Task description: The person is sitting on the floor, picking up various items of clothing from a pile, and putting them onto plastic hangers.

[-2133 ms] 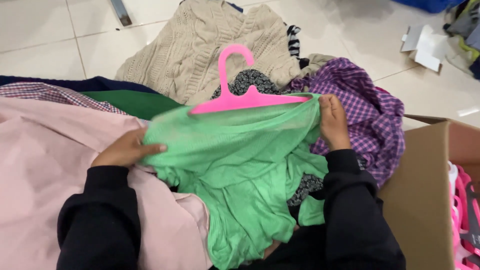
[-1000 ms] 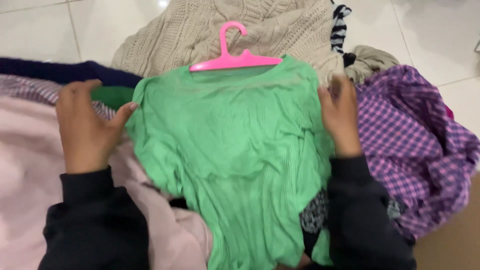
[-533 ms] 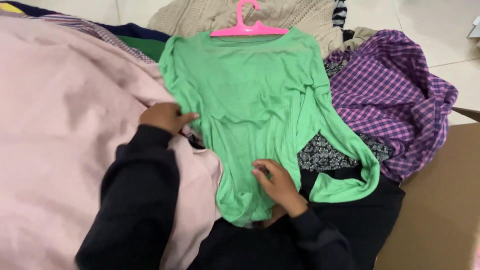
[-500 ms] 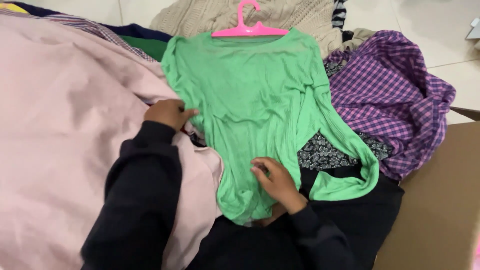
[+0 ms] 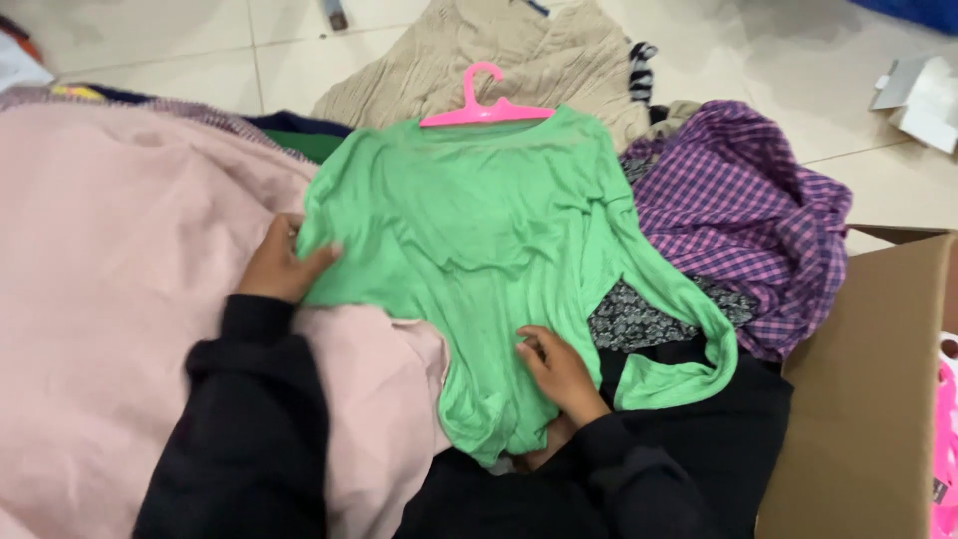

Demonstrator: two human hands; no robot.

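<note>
Green long-sleeved top (image 5: 489, 230) on pink hanger (image 5: 486, 105), spread flat over the clothes pile between pink fabric (image 5: 110, 299) and purple plaid shirt (image 5: 733, 215). Left hand (image 5: 282, 265) pinching the top's left sleeve edge; right hand (image 5: 557, 367) pressed flat, fingers loose, near the hem.

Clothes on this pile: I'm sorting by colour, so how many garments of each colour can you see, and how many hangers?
Green top: 1
Pink garment: 1
Purple checked shirt: 1
Beige knit: 1
Black patterned piece: 1
Pink hanger: 1
Total: 5 garments, 1 hanger. Darker pieces under the pile are too hidden to count.
</note>
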